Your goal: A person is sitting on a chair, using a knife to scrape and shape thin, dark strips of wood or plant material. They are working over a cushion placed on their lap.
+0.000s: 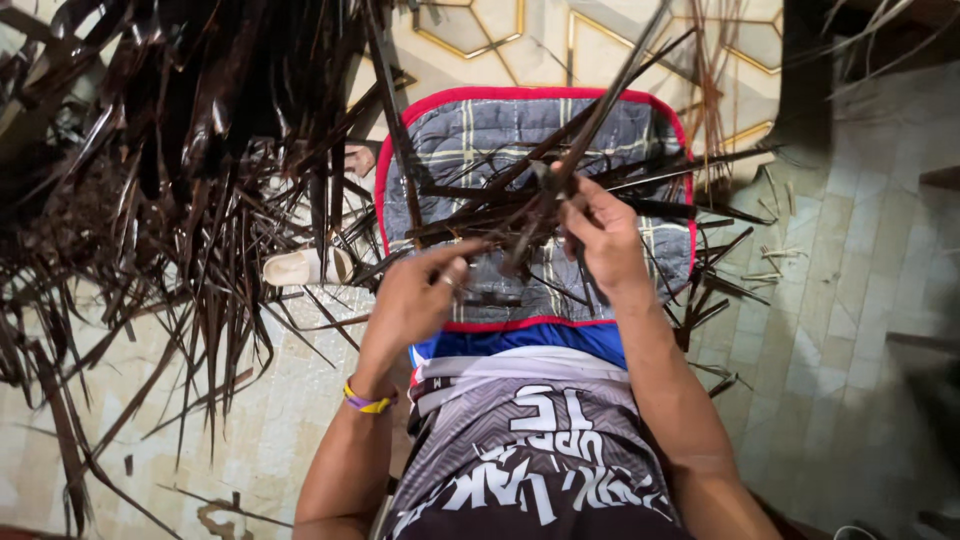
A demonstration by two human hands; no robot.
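Observation:
My right hand [605, 235] grips a long dark palm leaf strip [600, 110] that runs up and away from me. My left hand [420, 295], with a ring on one finger and a yellow-purple wristband, pinches the lower end of the dark strips near the middle. Both hands work over a grey checked cushion with red edging [470, 130], where several cut dark strips [660, 185] lie crossed. The cushion rests over my lap, above my patterned grey shirt.
A big heap of dark dried palm fronds [190, 130] fills the left side. A pale sandal [300, 267] lies on the tiled floor [850, 330] beside it. Short strip offcuts [770, 265] are scattered to the right. A dark furniture leg [805, 70] stands at the upper right.

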